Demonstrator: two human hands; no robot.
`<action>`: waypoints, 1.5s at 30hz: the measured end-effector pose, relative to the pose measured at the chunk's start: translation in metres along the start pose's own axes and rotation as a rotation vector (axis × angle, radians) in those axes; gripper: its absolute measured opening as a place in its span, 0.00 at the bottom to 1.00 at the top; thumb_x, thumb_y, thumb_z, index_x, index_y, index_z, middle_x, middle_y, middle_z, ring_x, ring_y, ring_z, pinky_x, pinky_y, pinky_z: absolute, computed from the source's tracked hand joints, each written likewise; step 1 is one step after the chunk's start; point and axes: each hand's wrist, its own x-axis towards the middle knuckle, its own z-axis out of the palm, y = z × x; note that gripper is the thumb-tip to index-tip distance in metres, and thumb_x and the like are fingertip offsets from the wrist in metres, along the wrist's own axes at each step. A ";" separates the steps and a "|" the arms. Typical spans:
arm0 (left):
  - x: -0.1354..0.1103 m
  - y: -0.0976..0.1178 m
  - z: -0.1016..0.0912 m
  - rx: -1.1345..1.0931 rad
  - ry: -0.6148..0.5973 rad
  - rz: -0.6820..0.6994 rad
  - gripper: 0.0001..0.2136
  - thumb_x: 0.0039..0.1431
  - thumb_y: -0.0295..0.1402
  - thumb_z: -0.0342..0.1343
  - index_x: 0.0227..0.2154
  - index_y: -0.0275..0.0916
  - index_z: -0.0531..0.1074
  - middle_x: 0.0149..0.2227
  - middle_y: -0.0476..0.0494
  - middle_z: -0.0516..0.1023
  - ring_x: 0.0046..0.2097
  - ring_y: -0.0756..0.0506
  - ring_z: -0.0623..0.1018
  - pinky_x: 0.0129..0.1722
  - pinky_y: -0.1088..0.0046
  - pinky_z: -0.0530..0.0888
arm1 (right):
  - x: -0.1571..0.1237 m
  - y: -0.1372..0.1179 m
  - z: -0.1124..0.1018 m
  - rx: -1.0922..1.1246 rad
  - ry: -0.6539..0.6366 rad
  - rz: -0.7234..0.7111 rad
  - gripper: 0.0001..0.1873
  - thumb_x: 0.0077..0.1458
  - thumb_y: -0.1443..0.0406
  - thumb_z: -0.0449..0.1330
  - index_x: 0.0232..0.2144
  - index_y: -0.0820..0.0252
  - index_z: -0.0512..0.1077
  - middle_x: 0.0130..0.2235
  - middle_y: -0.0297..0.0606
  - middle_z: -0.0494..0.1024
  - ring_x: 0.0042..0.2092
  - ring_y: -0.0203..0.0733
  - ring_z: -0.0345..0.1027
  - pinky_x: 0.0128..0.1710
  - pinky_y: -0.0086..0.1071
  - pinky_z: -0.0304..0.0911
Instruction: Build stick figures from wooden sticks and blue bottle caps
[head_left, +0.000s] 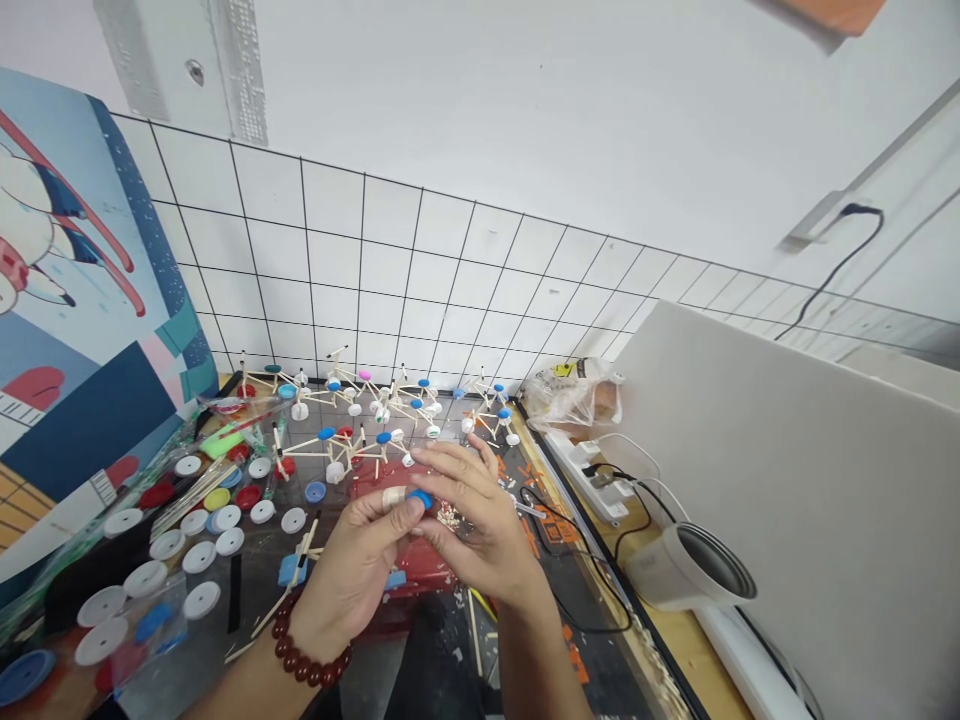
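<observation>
My left hand (352,560), with a dark red bead bracelet on its wrist, pinches a small blue cap (421,498) between thumb and index finger. A pale wrap covers that index fingertip. My right hand (480,525) is beside the cap with its fingers stretched out and apart; whether a fingertip touches the cap is hard to see. Both hands are above a red tray (431,562) holding small pale bits (448,515). Behind them stand several small figures of sticks and caps, one with a blue cap (384,438). A light blue piece with sticks (292,570) lies by my left wrist.
Loose white caps (199,557) and red caps (156,495) cover the table's left side. A cartoon-printed board (105,300) stands at left. On the right are a power strip (592,475), black cables (592,560), a crumpled plastic bag (574,395) and a white cup-like object (690,570).
</observation>
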 end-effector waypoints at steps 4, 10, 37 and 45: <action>0.001 -0.004 -0.001 0.057 -0.059 0.029 0.10 0.44 0.38 0.74 0.29 0.40 0.84 0.32 0.44 0.85 0.37 0.46 0.80 0.43 0.70 0.77 | 0.001 0.004 -0.002 0.094 0.052 0.034 0.12 0.62 0.66 0.62 0.48 0.49 0.74 0.52 0.35 0.80 0.56 0.43 0.71 0.69 0.52 0.40; 0.005 -0.014 -0.013 0.248 0.091 0.417 0.11 0.43 0.36 0.74 0.32 0.44 0.85 0.38 0.47 0.84 0.43 0.47 0.80 0.45 0.76 0.77 | 0.000 0.010 -0.002 0.302 0.163 0.095 0.12 0.59 0.61 0.66 0.46 0.45 0.77 0.45 0.34 0.84 0.48 0.43 0.77 0.66 0.49 0.49; 0.003 -0.007 -0.022 0.656 -0.097 0.753 0.07 0.54 0.28 0.67 0.34 0.48 0.84 0.39 0.47 0.82 0.40 0.47 0.80 0.38 0.76 0.77 | 0.002 0.008 -0.002 0.394 0.129 0.044 0.11 0.59 0.57 0.66 0.45 0.45 0.79 0.38 0.34 0.84 0.43 0.43 0.77 0.64 0.50 0.51; 0.003 -0.004 -0.011 0.299 -0.059 0.269 0.13 0.49 0.42 0.71 0.38 0.44 0.84 0.37 0.42 0.85 0.43 0.42 0.82 0.46 0.69 0.77 | 0.003 0.008 -0.004 0.329 0.145 0.029 0.10 0.60 0.60 0.66 0.45 0.45 0.78 0.43 0.33 0.83 0.46 0.42 0.76 0.65 0.49 0.49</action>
